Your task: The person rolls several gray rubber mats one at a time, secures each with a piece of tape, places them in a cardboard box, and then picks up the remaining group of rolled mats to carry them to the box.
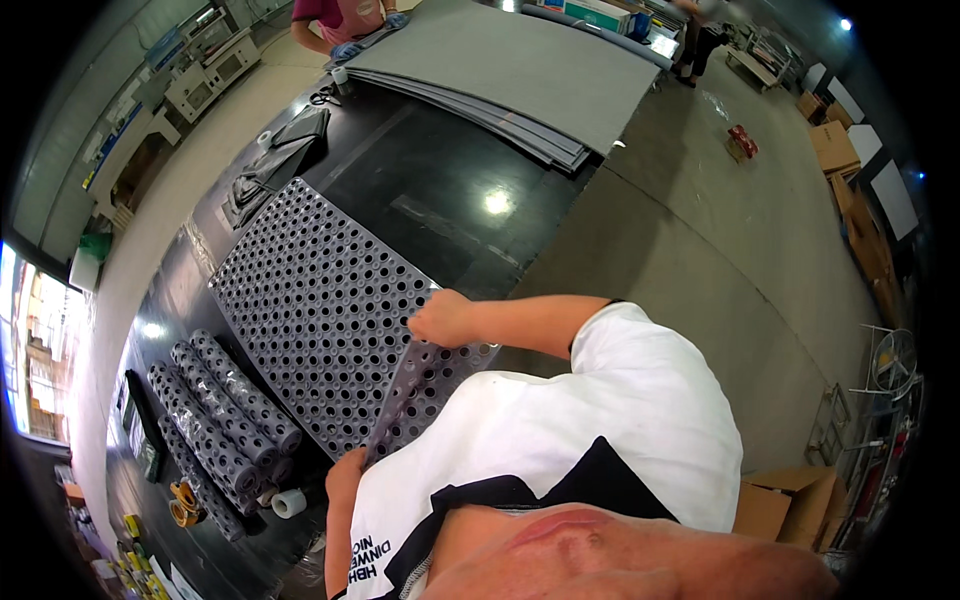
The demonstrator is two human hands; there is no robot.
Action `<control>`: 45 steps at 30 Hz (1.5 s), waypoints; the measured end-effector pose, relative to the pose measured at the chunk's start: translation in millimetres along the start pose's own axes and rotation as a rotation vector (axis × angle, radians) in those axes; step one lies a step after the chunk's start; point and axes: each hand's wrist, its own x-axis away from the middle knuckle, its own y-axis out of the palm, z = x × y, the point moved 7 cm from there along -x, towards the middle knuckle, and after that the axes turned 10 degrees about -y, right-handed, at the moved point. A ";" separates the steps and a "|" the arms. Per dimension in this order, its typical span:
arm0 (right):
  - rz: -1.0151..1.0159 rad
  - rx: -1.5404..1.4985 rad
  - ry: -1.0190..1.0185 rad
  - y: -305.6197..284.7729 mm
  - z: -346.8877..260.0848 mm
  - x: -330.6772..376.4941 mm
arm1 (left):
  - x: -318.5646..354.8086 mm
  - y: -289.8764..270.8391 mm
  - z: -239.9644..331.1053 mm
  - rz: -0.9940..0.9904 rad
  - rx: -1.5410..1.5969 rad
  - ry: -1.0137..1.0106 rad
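A grey perforated rubber mat (310,290) lies across the black table, with round holes all over it. Its near edge is lifted and folded back in a narrow strip in front of my body. My right hand (442,318) is closed on the right end of that fold. At the fold's left end, my left hand (346,476) grips the mat's near corner, its fingers partly hidden. Left of the mat lie several rolled-up grey mats (225,420) in shiny clear wrap. A white tape roll (289,503) lies between those rolls and my left hand.
A stack of flat grey sheets (500,70) covers the table's far end, where a person in a pink apron (358,18) stands. Dark folded plastic (280,160) and scissors (325,96) lie near the left edge. A yellow tape dispenser (184,505) sits beside the rolls. Cardboard boxes (785,505) stand at right.
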 end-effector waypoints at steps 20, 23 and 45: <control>0.175 0.208 -0.269 25.6 26.9 18.6 | -40.5 8.8 -6.2 0.179 -0.257 -0.086; 0.121 0.126 -0.121 65.3 32.0 21.5 | -21.7 42.3 -24.3 0.642 0.020 0.352; 0.695 0.196 -0.642 50.2 7.0 27.2 | -87.7 26.9 -81.5 0.238 0.623 -0.474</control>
